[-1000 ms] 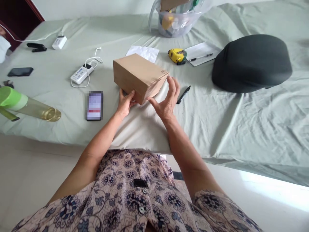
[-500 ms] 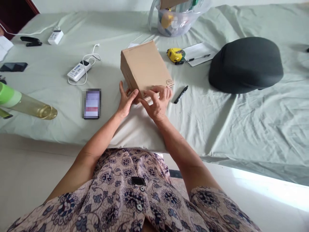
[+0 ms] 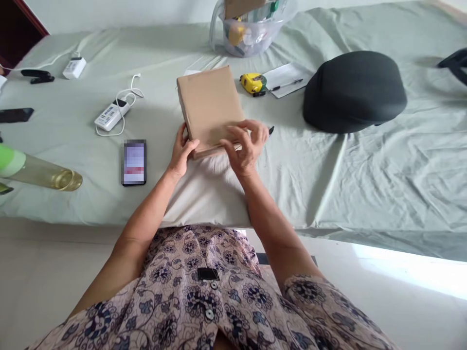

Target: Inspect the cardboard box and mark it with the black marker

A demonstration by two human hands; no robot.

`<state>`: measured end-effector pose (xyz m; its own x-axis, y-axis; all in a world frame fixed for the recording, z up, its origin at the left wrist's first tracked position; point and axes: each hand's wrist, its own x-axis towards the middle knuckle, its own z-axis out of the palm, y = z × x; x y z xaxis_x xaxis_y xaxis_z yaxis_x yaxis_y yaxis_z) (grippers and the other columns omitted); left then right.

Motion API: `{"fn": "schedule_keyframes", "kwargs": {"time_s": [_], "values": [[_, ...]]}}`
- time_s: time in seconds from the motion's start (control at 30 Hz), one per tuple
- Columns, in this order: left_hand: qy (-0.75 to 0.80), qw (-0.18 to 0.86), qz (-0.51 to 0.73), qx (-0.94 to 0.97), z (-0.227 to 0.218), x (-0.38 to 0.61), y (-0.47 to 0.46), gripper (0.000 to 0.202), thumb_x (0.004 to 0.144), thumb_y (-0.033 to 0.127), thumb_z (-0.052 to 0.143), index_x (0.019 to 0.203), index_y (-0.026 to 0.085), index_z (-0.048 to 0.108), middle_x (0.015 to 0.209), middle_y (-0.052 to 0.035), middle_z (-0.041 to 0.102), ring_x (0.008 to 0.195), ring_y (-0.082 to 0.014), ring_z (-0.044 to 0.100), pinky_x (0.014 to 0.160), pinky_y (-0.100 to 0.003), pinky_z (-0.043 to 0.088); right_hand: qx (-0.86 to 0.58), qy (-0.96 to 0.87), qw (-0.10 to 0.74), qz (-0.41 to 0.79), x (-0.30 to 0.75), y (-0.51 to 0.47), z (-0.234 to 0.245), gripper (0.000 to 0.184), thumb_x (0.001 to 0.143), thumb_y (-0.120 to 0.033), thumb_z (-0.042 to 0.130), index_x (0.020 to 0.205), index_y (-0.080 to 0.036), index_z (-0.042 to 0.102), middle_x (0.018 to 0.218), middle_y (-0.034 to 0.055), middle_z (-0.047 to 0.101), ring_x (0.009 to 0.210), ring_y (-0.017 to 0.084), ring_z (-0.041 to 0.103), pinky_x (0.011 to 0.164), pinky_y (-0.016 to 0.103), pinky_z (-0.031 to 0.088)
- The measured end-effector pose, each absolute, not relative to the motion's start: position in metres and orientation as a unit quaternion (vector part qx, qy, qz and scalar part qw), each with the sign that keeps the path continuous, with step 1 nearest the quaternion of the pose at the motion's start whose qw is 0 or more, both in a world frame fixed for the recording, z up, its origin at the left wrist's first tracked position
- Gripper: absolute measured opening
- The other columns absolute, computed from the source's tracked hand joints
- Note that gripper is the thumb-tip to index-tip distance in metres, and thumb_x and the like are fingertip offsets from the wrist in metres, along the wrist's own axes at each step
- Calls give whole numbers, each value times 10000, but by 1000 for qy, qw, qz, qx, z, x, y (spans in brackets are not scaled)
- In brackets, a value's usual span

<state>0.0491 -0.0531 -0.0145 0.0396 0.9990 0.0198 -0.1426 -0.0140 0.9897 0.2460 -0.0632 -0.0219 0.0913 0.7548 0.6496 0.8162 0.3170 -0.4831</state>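
Head view: over the last second I tip the box [image 3: 209, 108] from on edge to flat on the bed [image 3: 365, 160]; left hand [image 3: 181, 151] grips its corner, right hand [image 3: 248, 146] fingers pinch its near edge.

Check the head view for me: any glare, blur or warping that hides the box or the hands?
Head view: soft, even light; box and both hands, left and right, sharp. Only the phone screen is blurred out. Bright glare along the floor at lower right. Wide-angle warp bends the bed edge; soft shadow under the black cushion.
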Motion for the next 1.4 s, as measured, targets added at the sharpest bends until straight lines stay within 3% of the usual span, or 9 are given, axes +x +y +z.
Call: {"fn": "schedule_keyframes", "kwargs": {"time_s": [0.1,0.27,0.47,0.63,0.8,0.87,0.97,1.17,1.4], "values": [[461,513,538,485,-13,43,-49,774,852,669,663,1524,331,480,1376,-68,672,1347,-327,628,1056,-458,560,-576,-624,527,-26,259,-56,-23,621,1001,-738,363,1241,-261,679,1283,145,629,1267,310,586,1123,539,459],[451,516,547,480,-11,39,-47,649,874,667,590,1410,302,607,1361,-68,705,1307,-324,654,975,-432,599,-555,-633,529,108,258,-47,-31,664,1052,-658,184,1342,-255,625,1290,132,657,1213,273,650,1052,505,543],[454,569,512,455,-5,34,-47,680,967,692,300,1344,244,647,1435,-121,669,1311,-317,658,918,-452,628,-520,-626,564,142,255,-41,-41,694,994,-759,324,1337,-259,663,1341,144,663,1332,292,590,1100,521,525],[431,599,502,451,-1,32,-47,735,945,769,303,1333,233,623,1435,-152,656,1348,-348,621,954,-521,619,-496,-628,576,166,257,-36,-46,730,984,-785,326,1408,-266,616,1420,138,619,1374,290,571,1135,519,505],[330,694,523,369,-5,39,-51,672,932,717,411,1273,189,650,1387,-177,672,1362,-388,589,1002,-575,585,-468,-643,571,204,248,-32,-55,961,906,-858,436,1677,-356,155,1656,143,394,1442,321,520,1032,504,583],[289,735,527,314,-8,43,-53,661,943,696,402,1263,176,656,1370,-168,678,1383,-394,567,1028,-570,573,-436,-655,573,230,242,-30,-62,1158,824,-892,546,1676,-408,-71,1726,127,272,1490,343,471,1029,513,588],[240,764,540,259,-9,47,-54,650,957,683,390,1264,178,661,1355,-154,681,1413,-402,535,1062,-575,554,-383,-678,569,264,230,-29,-73,1349,724,-886,679,1639,-442,-208,1768,110,157,1537,390,399,1060,565,566],[239,759,554,245,-6,46,-54,617,940,680,430,1272,216,663,1362,-131,688,1428,-427,511,1067,-622,542,-371,-687,535,323,211,-33,-84,1433,645,-850,781,1678,-388,-98,1748,145,208,1451,425,484,1057,597,568],[284,739,532,301,-1,31,-46,693,884,761,474,1256,214,679,1380,-151,679,1392,-421,552,1017,-572,563,-390,-639,609,262,231,-29,-73,1189,723,-902,659,1670,-427,120,1652,102,394,1302,354,610,992,518,610]]}}
